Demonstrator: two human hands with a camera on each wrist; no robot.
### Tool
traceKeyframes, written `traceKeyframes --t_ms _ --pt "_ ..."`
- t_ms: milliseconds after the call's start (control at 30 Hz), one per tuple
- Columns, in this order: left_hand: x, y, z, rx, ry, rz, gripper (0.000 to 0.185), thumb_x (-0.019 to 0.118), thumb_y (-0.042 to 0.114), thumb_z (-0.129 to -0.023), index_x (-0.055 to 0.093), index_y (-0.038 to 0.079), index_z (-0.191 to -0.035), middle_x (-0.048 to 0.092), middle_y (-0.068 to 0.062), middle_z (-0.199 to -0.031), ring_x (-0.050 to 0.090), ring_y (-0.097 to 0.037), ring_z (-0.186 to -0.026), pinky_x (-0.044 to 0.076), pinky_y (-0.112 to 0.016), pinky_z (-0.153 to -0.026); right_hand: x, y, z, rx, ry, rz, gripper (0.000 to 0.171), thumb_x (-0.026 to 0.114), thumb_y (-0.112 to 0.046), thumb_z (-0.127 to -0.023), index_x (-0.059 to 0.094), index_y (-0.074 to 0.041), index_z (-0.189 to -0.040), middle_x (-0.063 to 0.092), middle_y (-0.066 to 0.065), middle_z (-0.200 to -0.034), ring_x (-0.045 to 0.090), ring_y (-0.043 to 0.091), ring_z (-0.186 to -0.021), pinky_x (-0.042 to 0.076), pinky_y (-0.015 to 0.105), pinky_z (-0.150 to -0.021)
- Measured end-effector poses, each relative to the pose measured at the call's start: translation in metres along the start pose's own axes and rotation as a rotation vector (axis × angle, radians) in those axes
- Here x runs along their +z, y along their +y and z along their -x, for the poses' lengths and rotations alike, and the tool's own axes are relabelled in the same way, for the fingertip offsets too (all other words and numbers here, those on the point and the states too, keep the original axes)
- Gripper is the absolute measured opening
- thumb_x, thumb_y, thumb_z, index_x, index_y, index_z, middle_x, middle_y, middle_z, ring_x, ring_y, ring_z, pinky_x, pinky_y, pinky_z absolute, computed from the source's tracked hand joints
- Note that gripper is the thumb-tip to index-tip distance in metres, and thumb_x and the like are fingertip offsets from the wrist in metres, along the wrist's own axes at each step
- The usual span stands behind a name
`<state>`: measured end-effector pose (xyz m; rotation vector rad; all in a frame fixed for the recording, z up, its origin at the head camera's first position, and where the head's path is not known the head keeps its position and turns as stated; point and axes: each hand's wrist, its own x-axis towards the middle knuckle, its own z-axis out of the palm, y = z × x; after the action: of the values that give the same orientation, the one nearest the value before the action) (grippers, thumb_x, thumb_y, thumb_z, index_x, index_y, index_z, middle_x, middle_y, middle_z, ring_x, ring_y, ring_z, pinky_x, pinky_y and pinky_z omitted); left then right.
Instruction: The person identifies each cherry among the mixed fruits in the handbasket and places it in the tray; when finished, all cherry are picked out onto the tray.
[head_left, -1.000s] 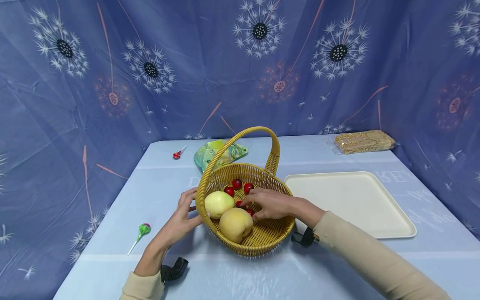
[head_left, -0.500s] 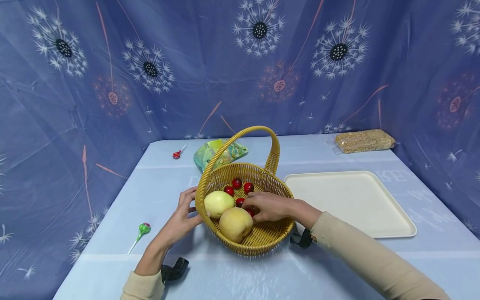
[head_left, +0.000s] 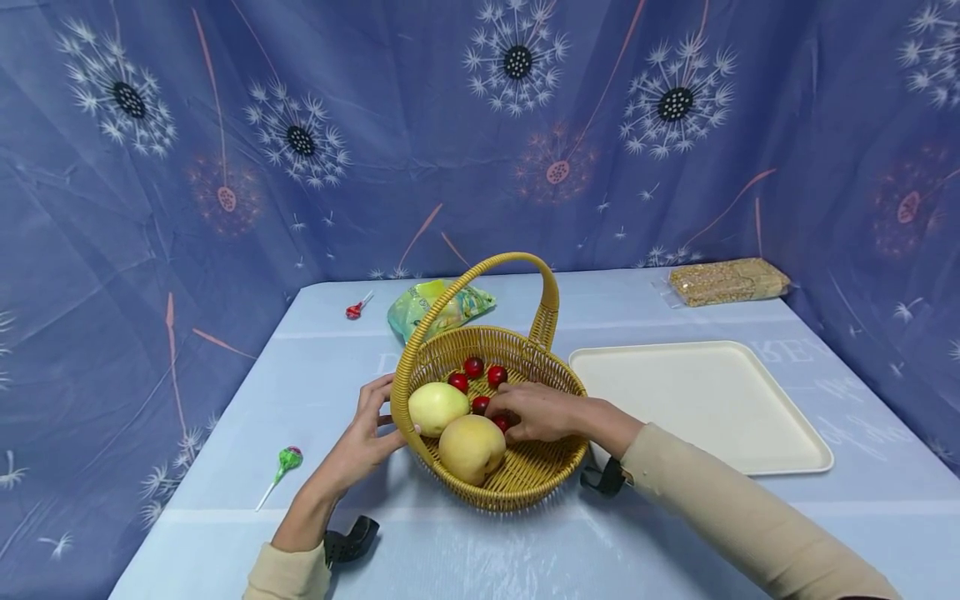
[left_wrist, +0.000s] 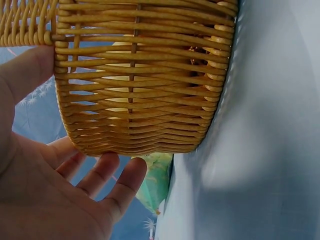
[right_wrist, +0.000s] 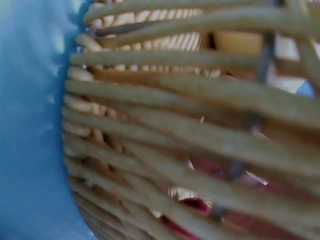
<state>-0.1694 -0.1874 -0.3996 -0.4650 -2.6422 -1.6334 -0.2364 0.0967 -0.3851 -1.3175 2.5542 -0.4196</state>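
A yellow wicker basket [head_left: 517, 492] with a tall handle stands on the table. Inside lie a peach [head_left: 471, 450], a pale yellow-green fruit [head_left: 437, 408] and several dark red cherries [head_left: 497, 376]. My left hand [head_left: 365, 442] holds the basket's left side, thumb hooked at the rim beside the handle base, fingers spread along the outer wall. Reaching over the right rim, my right hand [head_left: 543, 412] has its fingers and thumb around a cherry [head_left: 501, 423] close to the peach. In the right wrist view the basket's weave [right_wrist: 200, 110] covers most of that hand.
A cream tray [head_left: 697, 408] lies right of the basket. Behind the basket is a green snack bag [head_left: 412, 308]; a packaged grain block [head_left: 731, 283] sits at the back right. A green lollipop [head_left: 287, 458] and a red lollipop [head_left: 355, 310] lie on the left.
My right hand has shifted slightly right inside the basket, and its fingers have drawn in around the cherry. My left hand and the basket stay put.
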Motion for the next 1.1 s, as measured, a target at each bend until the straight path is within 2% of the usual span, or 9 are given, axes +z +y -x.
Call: traceKeyframes --t_ms 167,200,267,400,433,600,767,967,1100 --pt "0.0 0.0 0.001 -0.021 -0.004 0.009 0.061 0.07 0.021 -0.084 0.04 0.012 -0.136 0.013 -0.007 -0.151 0.025 -0.027 -0.135 0.035 -0.053 -0.102 -0.008 0.001 0.004 0.034 0.047 -0.021 0.031 0.069 -0.022 -0.085 0.064 -0.019 -0.115 0.058 -0.004 -0.106 0.054 0.013 -0.089 0.044 0.034 -0.083" --pt "0.0 0.0 0.001 -0.024 -0.005 0.011 0.06 0.07 0.021 -0.085 0.04 0.012 -0.136 0.013 -0.007 -0.151 0.025 -0.027 -0.135 0.035 -0.054 -0.102 -0.011 0.001 0.005 0.042 0.061 -0.032 0.032 0.069 -0.022 -0.085 0.064 -0.018 -0.116 0.06 -0.004 -0.103 0.057 0.017 -0.095 0.044 0.037 -0.088" --pt "0.0 -0.001 0.001 -0.03 -0.004 0.013 0.058 0.07 0.022 -0.085 0.041 0.011 -0.134 0.013 -0.007 -0.151 0.024 -0.028 -0.136 0.034 -0.055 -0.102 -0.016 0.002 0.008 0.052 0.09 -0.045 0.032 0.069 -0.023 -0.085 0.064 -0.018 -0.117 0.059 -0.004 -0.105 0.058 0.017 -0.092 0.044 0.038 -0.087" --pt "0.001 -0.002 0.0 -0.027 -0.005 0.013 0.058 0.07 0.022 -0.085 0.041 0.011 -0.135 0.012 -0.008 -0.151 0.022 -0.029 -0.137 0.035 -0.054 -0.102 -0.026 0.004 0.016 0.048 0.152 -0.073 0.034 0.069 -0.023 -0.086 0.062 -0.017 -0.119 0.059 -0.004 -0.105 0.055 0.011 -0.083 0.045 0.03 -0.079" --pt "0.001 -0.003 0.0 -0.024 -0.007 0.011 0.058 0.069 0.022 -0.086 0.041 0.011 -0.135 0.012 -0.008 -0.151 0.022 -0.029 -0.137 0.035 -0.053 -0.102 -0.029 0.004 0.019 0.047 0.168 -0.083 0.035 0.069 -0.024 -0.086 0.062 -0.018 -0.12 0.057 -0.004 -0.106 0.051 0.009 -0.076 0.043 0.027 -0.072" --pt "0.002 -0.003 0.001 -0.011 -0.014 0.006 0.059 0.068 0.021 -0.087 0.039 0.009 -0.137 0.012 -0.01 -0.151 0.023 -0.03 -0.137 0.036 -0.05 -0.1 -0.043 0.004 0.036 0.051 0.262 -0.132 0.037 0.07 -0.028 -0.085 0.062 -0.02 -0.121 0.057 -0.004 -0.102 0.05 0.011 -0.079 0.044 0.024 -0.069" --pt "0.002 -0.002 0.001 -0.004 -0.011 0.0 0.059 0.069 0.02 -0.086 0.039 0.008 -0.136 0.012 -0.01 -0.151 0.022 -0.029 -0.137 0.037 -0.049 -0.1 -0.054 0.012 0.056 0.091 0.356 -0.168 0.036 0.071 -0.024 -0.084 0.063 -0.02 -0.119 0.059 -0.005 -0.1 0.053 0.009 -0.082 0.047 0.024 -0.068" --pt "0.001 -0.001 0.0 -0.015 -0.007 0.008 0.061 0.07 0.021 -0.085 0.04 0.01 -0.136 0.012 -0.009 -0.151 0.022 -0.027 -0.138 0.037 -0.049 -0.1 -0.058 0.032 0.085 0.173 0.45 -0.181 0.035 0.072 -0.019 -0.084 0.064 -0.017 -0.117 0.06 -0.006 -0.097 0.058 0.008 -0.083 0.049 0.023 -0.064" --pt "0.001 0.0 0.0 -0.018 -0.005 0.007 0.06 0.07 0.021 -0.085 0.04 0.01 -0.135 0.013 -0.009 -0.151 0.021 -0.028 -0.138 0.036 -0.049 -0.1 -0.053 0.049 0.102 0.203 0.499 -0.166 0.036 0.073 -0.016 -0.082 0.064 -0.017 -0.117 0.061 -0.005 -0.096 0.059 0.007 -0.081 0.051 0.026 -0.068"
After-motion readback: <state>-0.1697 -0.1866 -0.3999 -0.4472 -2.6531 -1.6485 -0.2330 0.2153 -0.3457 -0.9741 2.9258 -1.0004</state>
